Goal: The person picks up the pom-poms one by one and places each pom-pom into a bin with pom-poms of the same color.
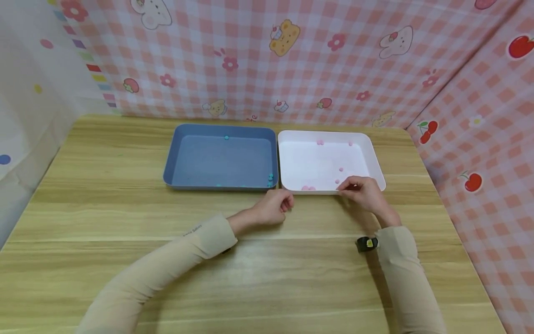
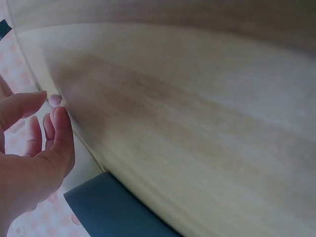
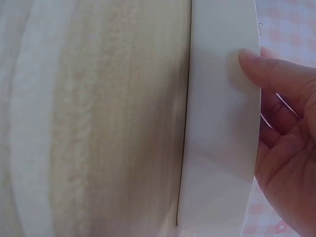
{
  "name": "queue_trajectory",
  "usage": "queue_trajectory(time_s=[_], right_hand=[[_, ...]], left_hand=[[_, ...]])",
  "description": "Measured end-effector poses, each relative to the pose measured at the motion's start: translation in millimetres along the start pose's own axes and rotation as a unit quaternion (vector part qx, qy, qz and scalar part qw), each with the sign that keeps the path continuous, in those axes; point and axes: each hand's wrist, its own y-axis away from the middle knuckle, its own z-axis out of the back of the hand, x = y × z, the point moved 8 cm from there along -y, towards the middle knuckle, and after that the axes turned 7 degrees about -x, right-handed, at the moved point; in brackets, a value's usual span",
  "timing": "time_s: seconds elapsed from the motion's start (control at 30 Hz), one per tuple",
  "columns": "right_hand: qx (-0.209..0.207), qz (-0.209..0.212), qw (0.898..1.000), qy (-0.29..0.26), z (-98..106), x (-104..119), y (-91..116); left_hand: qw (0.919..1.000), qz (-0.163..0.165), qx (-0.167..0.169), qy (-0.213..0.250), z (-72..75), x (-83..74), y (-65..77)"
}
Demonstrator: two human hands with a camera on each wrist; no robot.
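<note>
My left hand (image 1: 273,206) is close to the near edges of two shallow trays, by the gap between them. In the left wrist view a small pinkish bead (image 2: 55,100) shows between its thumb tip and forefinger, the other fingers curled. My right hand (image 1: 367,192) holds the near wall of the white tray (image 1: 377,169). Its thumb presses on the outer side, as the right wrist view shows, while the other fingers go over the rim and are partly hidden. Several small pink beads (image 1: 340,170) lie scattered inside the white tray, some along its near wall.
A blue-grey tray (image 1: 221,162) stands to the left, right beside the white one, with several teal beads (image 1: 270,177), most in its near right corner. Both trays sit on a wood-grain table (image 1: 250,278). A pink checked cloth (image 1: 250,60) hangs behind and to the right.
</note>
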Motion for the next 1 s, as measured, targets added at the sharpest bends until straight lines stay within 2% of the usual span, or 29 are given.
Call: queue_trajectory(time_s=[0.1,0.3,0.53,0.63,0.73,0.87,1.0], right_hand=[[0.000,-0.001,1.000,-0.003,-0.7,-3.5,0.0],[-0.003,-0.007,1.000,-0.017,-7.0,-32.4,-0.2],[-0.006,-0.003,1.000,-0.029,-9.0,-43.6,0.1],[-0.006,-0.002,1.000,-0.022,-8.5,-41.6,0.2],[-0.007,-0.002,1.000,-0.018,-5.9,-29.5,0.0],[-0.007,-0.001,1.000,-0.010,-1.3,-9.6,-0.1],[-0.004,-0.002,1.000,-0.006,-0.2,-3.0,-0.4]], left_hand=[[0.9999,-0.002,0.002,-0.013,-2.4,0.8,0.0],[0.9990,-0.026,-0.006,-0.037,-4.4,-2.4,0.6],[0.9995,-0.019,-0.006,-0.026,-3.4,-3.3,1.0],[0.9996,-0.017,-0.003,-0.021,-3.8,-4.3,-0.2],[0.9999,-0.013,-0.001,-0.007,-3.3,-7.3,-2.8],[0.9994,-0.003,0.001,0.034,0.1,-12.8,-9.1],[0.9974,0.007,-0.007,0.072,7.6,-18.6,-18.1]])
